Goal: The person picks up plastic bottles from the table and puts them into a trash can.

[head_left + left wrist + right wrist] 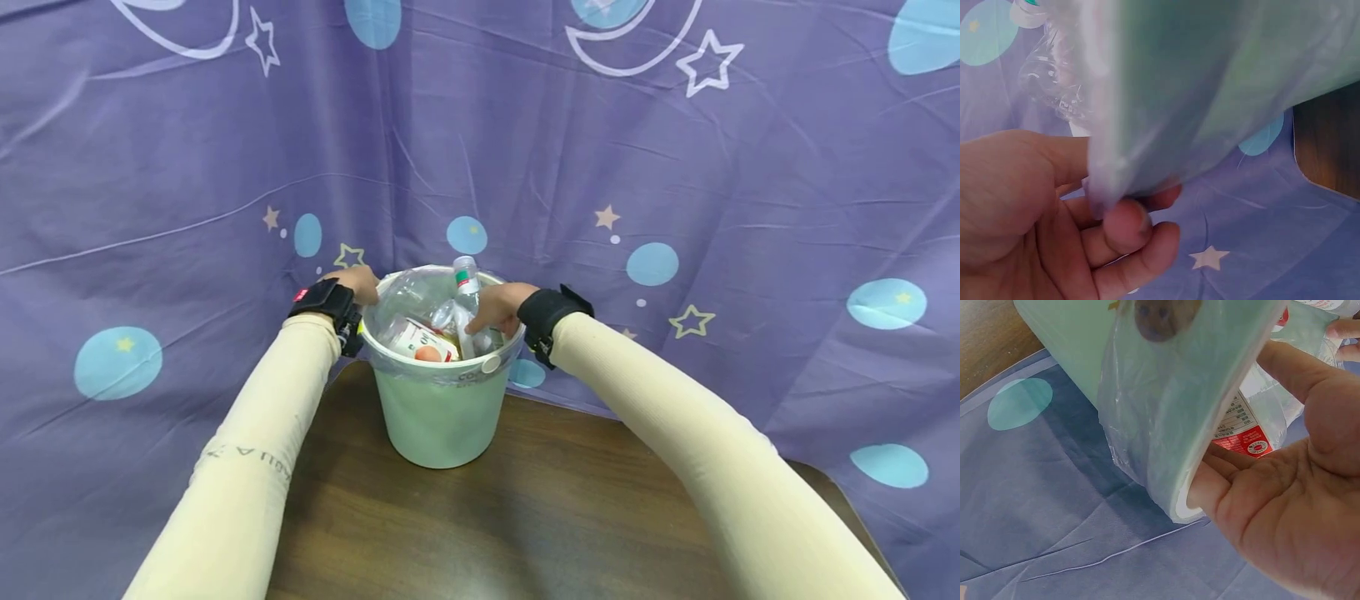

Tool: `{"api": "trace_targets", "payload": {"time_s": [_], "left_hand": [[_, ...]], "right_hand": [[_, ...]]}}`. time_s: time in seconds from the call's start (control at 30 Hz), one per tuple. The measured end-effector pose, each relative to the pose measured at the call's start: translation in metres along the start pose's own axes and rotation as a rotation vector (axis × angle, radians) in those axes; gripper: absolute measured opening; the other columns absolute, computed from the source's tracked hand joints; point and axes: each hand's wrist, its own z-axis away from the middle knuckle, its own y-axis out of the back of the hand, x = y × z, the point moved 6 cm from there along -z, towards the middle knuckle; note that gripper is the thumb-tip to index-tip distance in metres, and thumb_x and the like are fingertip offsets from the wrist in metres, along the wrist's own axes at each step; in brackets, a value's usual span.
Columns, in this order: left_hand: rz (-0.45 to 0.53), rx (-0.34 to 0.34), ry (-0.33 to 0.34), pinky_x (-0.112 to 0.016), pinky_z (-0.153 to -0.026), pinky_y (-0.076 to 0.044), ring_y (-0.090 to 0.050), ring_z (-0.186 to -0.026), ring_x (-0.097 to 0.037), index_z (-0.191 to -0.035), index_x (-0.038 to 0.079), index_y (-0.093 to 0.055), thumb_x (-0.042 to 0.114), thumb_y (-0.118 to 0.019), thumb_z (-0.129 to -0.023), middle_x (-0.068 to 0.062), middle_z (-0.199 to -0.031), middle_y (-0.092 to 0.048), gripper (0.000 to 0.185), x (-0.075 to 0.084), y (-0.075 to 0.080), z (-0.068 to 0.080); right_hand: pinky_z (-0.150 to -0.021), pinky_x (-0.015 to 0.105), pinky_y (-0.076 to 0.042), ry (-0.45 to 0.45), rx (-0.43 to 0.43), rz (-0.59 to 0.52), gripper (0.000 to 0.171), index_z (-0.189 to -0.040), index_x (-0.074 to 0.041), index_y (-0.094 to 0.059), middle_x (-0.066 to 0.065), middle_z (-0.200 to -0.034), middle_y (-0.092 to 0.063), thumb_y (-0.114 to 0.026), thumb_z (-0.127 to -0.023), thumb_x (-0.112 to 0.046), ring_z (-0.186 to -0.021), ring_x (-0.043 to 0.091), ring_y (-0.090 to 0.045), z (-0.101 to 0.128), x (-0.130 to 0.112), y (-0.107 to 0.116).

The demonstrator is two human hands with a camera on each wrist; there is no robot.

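Note:
A pale green bin [438, 417] stands on the table, lined with a clear plastic bag [1172, 125] folded over its rim. At the left side of the rim, my left hand [358, 282] has its fingers curled at the bag's edge, gripping the liner. My right hand [501, 307] reaches over the right side into the bin, thumb extended; its fingertips are hidden among the contents. Beside it a clear plastic bottle [467, 279] with a white cap stands up above the rim. A white printed package [426, 342] and crumpled clear plastic lie inside too.
The brown wooden table [570, 492] extends in front of the bin. A purple curtain [525, 150] with moons and stars hangs close behind it and along the left. Black wrist straps [553, 321] sit over the light sleeves.

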Motion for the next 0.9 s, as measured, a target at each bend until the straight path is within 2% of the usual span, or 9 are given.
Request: {"api": "trace_targets", "payload": {"time_s": [0.07,0.2,0.33,0.43,0.57,0.67,0.77,0.9], "left_hand": [[-0.013,-0.013,0.006,-0.046,-0.089,-0.054,-0.057,-0.083,-0.026,-0.073,0.007,-0.056,0.009,-0.057,-0.086,-0.012,-0.084,-0.06,0.013,0.002,0.003,0.001],[-0.087,-0.035,-0.002,-0.051,-0.09,-0.054,-0.056,-0.081,-0.025,-0.068,0.01,-0.053,0.011,-0.057,-0.083,-0.01,-0.085,-0.06,0.015,0.005,0.007,0.001],[-0.124,-0.083,0.041,-0.043,-0.083,-0.051,-0.052,-0.08,-0.023,-0.066,0.011,-0.051,0.015,-0.059,-0.084,-0.007,-0.083,-0.056,0.019,-0.001,0.008,-0.003],[-0.129,-0.113,0.083,-0.04,-0.085,-0.05,-0.053,-0.086,-0.025,-0.072,0.009,-0.055,0.021,-0.063,-0.086,-0.009,-0.088,-0.059,0.02,-0.008,0.007,-0.007],[-0.123,-0.123,0.114,-0.043,-0.098,-0.051,-0.059,-0.102,-0.03,-0.091,0.002,-0.07,0.028,-0.069,-0.087,-0.019,-0.111,-0.069,0.027,-0.015,0.007,-0.006],[-0.069,-0.108,0.142,-0.046,-0.102,-0.051,-0.06,-0.113,-0.036,-0.105,0.001,-0.075,0.026,-0.072,-0.086,-0.025,-0.126,-0.066,0.032,-0.016,0.009,0.0],[-0.059,-0.097,0.138,-0.046,-0.103,-0.05,-0.06,-0.116,-0.039,-0.11,0.0,-0.075,0.024,-0.073,-0.085,-0.027,-0.128,-0.064,0.034,-0.012,0.009,0.004],[-0.064,-0.047,0.106,-0.044,-0.099,-0.052,-0.061,-0.108,-0.036,-0.101,0.0,-0.076,0.019,-0.071,-0.084,-0.025,-0.116,-0.068,0.026,-0.003,0.011,0.017]], "right_hand": [[-0.048,0.019,-0.038,-0.003,0.01,-0.003,0.039,-0.079,-0.01,-0.049,-0.005,-0.056,-0.034,-0.058,-0.102,-0.04,-0.049,0.005,-0.034,0.0,0.001,0.0],[-0.049,0.02,-0.042,-0.005,0.007,-0.044,0.035,-0.098,-0.002,-0.056,-0.004,-0.058,-0.035,-0.06,-0.102,-0.037,-0.048,0.005,-0.038,-0.001,0.002,-0.002],[-0.057,0.023,-0.048,-0.01,0.016,-0.055,0.038,-0.114,-0.001,-0.057,-0.003,-0.064,-0.041,-0.06,-0.102,-0.036,-0.054,0.008,-0.045,-0.005,0.0,-0.005],[-0.059,0.024,-0.049,-0.019,0.046,-0.019,0.036,-0.112,-0.001,-0.06,-0.002,-0.068,-0.045,-0.059,-0.103,-0.036,-0.058,0.01,-0.049,-0.009,-0.003,-0.01],[-0.05,0.021,-0.039,-0.02,0.073,0.063,0.032,-0.09,-0.004,-0.06,-0.004,-0.059,-0.04,-0.057,-0.104,-0.034,-0.052,0.008,-0.042,-0.017,-0.007,-0.019],[-0.049,0.022,-0.034,-0.021,0.092,0.087,0.033,-0.084,-0.007,-0.056,-0.004,-0.059,-0.038,-0.057,-0.104,-0.032,-0.051,0.009,-0.039,-0.022,-0.008,-0.024],[-0.051,0.023,-0.036,-0.022,0.111,0.084,0.03,-0.09,-0.003,-0.061,-0.001,-0.067,-0.044,-0.058,-0.103,-0.03,-0.054,0.011,-0.041,-0.024,-0.007,-0.025],[-0.056,0.024,-0.039,-0.023,0.125,0.09,0.03,-0.103,0.001,-0.069,0.001,-0.076,-0.048,-0.061,-0.099,-0.027,-0.061,0.012,-0.044,-0.024,-0.008,-0.023]]}}
